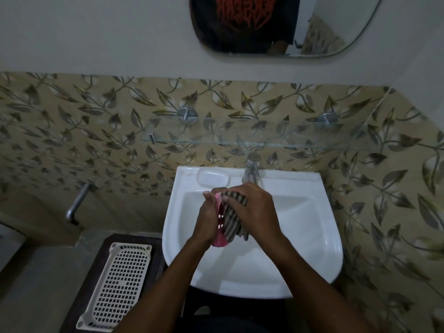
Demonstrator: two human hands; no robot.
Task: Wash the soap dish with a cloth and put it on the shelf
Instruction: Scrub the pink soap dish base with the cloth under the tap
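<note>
Over the white sink my left hand grips a pink soap dish on its edge, tilted upright. A striped grey and beige cloth is pressed against the inside of the dish by my right hand. Most of the dish is hidden between the cloth and my left palm. A glass shelf runs along the tiled wall above the tap, with nothing on it.
The chrome tap stands at the back of the sink, just behind my hands. A moulded soap recess lies left of it. A white perforated basket rests on a dark stand at the left. A mirror hangs above.
</note>
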